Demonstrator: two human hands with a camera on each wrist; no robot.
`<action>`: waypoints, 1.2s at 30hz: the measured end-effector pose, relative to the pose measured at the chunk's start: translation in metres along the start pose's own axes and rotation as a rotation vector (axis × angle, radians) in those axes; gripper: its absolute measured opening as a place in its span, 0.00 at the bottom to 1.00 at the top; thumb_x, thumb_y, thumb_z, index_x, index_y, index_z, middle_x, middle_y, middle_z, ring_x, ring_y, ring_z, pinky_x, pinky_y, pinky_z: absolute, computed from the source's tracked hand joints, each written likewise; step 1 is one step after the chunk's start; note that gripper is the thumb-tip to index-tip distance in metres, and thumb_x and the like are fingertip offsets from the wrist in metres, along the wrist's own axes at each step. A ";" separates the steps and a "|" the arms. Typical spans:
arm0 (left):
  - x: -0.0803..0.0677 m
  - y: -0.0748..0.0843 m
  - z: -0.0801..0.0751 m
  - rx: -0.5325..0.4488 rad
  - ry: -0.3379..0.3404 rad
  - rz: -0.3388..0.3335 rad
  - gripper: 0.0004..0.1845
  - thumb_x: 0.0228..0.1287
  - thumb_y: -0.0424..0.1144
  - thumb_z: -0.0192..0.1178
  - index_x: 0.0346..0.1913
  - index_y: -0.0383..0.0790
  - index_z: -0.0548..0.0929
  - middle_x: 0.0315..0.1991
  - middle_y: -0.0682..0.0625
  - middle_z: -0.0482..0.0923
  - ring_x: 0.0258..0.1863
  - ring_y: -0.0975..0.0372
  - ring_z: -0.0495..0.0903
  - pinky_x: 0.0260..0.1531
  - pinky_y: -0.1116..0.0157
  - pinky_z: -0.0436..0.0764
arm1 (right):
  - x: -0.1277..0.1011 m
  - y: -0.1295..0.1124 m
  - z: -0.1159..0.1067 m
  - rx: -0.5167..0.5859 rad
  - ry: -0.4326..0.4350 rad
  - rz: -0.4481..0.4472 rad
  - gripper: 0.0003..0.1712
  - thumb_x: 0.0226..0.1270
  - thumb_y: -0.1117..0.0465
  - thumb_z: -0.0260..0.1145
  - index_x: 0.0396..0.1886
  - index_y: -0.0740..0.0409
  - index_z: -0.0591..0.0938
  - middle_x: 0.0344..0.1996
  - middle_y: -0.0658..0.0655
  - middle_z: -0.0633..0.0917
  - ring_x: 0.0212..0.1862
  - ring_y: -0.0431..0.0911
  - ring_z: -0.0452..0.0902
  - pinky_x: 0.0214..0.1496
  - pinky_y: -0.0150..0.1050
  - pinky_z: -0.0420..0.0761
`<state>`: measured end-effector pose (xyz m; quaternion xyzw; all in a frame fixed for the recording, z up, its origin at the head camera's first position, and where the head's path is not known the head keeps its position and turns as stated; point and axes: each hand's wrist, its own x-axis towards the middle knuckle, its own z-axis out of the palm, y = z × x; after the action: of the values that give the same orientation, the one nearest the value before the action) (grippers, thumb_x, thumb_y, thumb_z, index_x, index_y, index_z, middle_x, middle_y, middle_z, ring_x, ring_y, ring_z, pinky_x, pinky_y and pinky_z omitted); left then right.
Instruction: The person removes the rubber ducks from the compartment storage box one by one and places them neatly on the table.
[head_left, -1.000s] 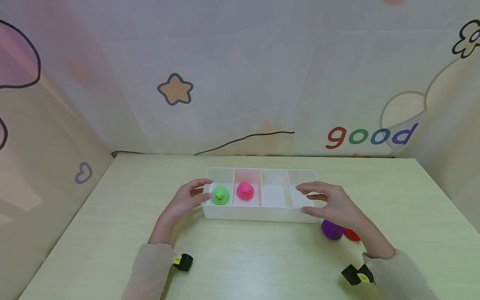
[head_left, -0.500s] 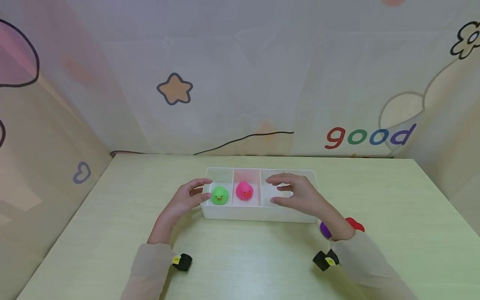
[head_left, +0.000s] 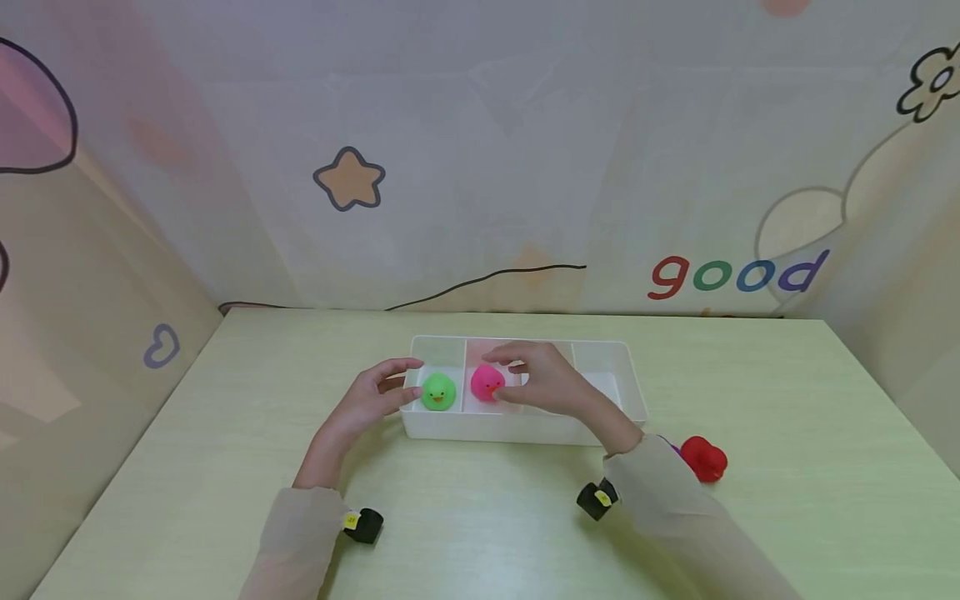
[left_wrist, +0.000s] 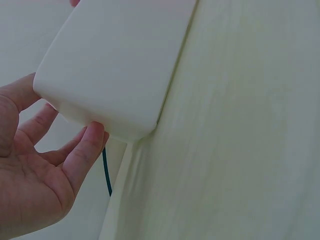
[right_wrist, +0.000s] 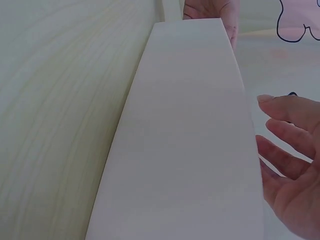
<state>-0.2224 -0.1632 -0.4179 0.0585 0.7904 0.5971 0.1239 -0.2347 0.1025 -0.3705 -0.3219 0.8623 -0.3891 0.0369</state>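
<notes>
A white divided box (head_left: 465, 428) stands on the table with compartments in a row. The green rubber duck (head_left: 438, 392) sits in its leftmost compartment, and the pink rubber duck (head_left: 487, 382) in the one beside it. My left hand (head_left: 377, 390) holds the box's left end, thumb and fingers bent about it; the left wrist view shows fingertips against the end wall. My right hand (head_left: 543, 379) hovers over the box, thumb and index finger parted on either side of the pink duck. Whether they touch it I cannot tell.
A red lobed toy (head_left: 703, 459) lies on the table right of the box. Just left of it a purple toy (head_left: 670, 445) is mostly hidden by my right sleeve. A patterned cloth wall (head_left: 480, 192) rises behind the table (head_left: 480, 517).
My right hand has moved left across the box, from its right end to the pink duck. The left hand, box and ducks stay put. The sleeve now covers most of the purple toy.
</notes>
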 end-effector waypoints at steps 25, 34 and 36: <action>0.001 -0.002 0.000 -0.001 0.001 0.006 0.26 0.58 0.42 0.62 0.60 0.44 0.70 0.64 0.43 0.63 0.63 0.49 0.62 0.56 0.50 0.67 | 0.038 -0.007 0.027 -0.650 -0.258 0.080 0.08 0.52 0.63 0.70 0.33 0.59 0.83 0.25 0.52 0.79 0.31 0.43 0.70 0.37 0.32 0.76; 0.001 -0.003 -0.001 -0.002 0.006 0.007 0.27 0.58 0.43 0.62 0.60 0.44 0.70 0.64 0.45 0.63 0.64 0.50 0.61 0.56 0.50 0.67 | 0.038 -0.007 0.027 -0.650 -0.247 0.062 0.09 0.51 0.63 0.71 0.33 0.60 0.83 0.26 0.53 0.80 0.32 0.44 0.71 0.38 0.33 0.76; 0.002 -0.003 -0.001 0.001 0.005 0.008 0.27 0.57 0.43 0.62 0.60 0.44 0.70 0.64 0.44 0.63 0.63 0.50 0.61 0.56 0.50 0.67 | 0.036 -0.007 0.024 -0.598 -0.236 0.079 0.09 0.50 0.64 0.71 0.33 0.59 0.83 0.26 0.51 0.80 0.32 0.44 0.71 0.39 0.33 0.76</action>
<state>-0.2241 -0.1644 -0.4209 0.0603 0.7908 0.5972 0.1198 -0.2519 0.0619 -0.3755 -0.3275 0.9401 -0.0769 0.0555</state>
